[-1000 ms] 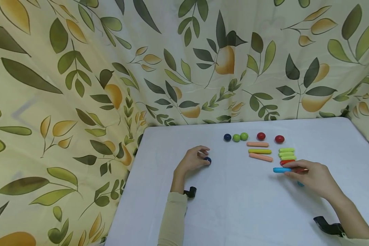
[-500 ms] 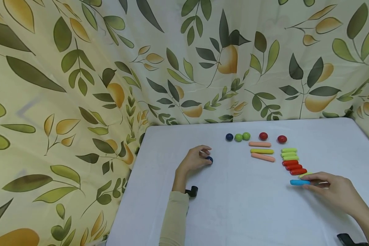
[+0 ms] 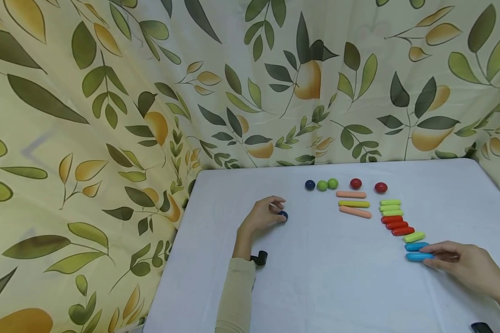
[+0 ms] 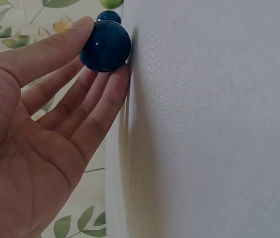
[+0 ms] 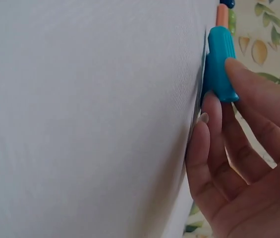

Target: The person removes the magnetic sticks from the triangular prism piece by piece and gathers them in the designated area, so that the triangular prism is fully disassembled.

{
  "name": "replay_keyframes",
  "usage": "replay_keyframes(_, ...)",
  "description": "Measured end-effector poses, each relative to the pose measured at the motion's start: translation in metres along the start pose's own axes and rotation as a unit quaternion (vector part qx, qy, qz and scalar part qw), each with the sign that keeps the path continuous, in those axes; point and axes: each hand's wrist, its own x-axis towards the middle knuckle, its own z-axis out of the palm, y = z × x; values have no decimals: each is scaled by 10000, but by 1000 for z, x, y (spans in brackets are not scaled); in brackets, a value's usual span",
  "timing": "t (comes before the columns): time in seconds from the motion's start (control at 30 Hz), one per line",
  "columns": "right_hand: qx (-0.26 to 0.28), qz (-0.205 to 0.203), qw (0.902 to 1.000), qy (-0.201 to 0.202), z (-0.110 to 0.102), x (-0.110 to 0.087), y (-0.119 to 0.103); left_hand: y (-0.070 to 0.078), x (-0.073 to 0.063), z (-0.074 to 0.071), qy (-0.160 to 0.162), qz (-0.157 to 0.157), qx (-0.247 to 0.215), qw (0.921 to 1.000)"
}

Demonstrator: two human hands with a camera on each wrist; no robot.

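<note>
My left hand (image 3: pixel 261 215) pinches a glossy dark blue ball (image 4: pixel 106 46) between thumb and fingertips, low over the white table. At the right, my right hand (image 3: pixel 468 266) holds one end of a short bright blue stick (image 3: pixel 419 256) with its thumb and fingers. Close up in the right wrist view, that blue stick (image 5: pixel 221 62) has a ridged surface. Just behind it lies a second blue stick (image 3: pixel 415 246), its right end at my fingertips. A slanting row runs on from there: one lime stick (image 3: pixel 414 237), three red sticks (image 3: pixel 396 225) and three lime sticks (image 3: pixel 390 207).
Two peach sticks (image 3: pixel 355 212) and a yellow stick (image 3: pixel 353 203) lie left of the row. Along the back are a dark blue ball (image 3: pixel 310 185), two green balls (image 3: pixel 327 184) and two red balls (image 3: pixel 356 183). A leaf-patterned curtain (image 3: pixel 241 83) hangs behind the white table (image 3: pixel 316 277).
My right hand has moved right and toward me with a blue stick, uncovering the red sticks, a lime stick and the second blue stick. The left hand keeps its hold on the ball.
</note>
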Motion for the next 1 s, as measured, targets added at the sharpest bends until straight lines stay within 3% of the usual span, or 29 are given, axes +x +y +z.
replay_keyframes(0.17, -78, 156, 9998, 84, -1, 4, 4, -1, 1, 0, -27, 9, 35, 10000)
replay_keyframes(0.6, -63, 518, 9985, -147, -1, 15, -1, 6, 2, 0, -42, 123, 52, 9999)
replay_keyframes(1.0, 15, 495, 9980, -385, -3, 20, -1, 13, 8, -4, -43, 30, -33, 10000)
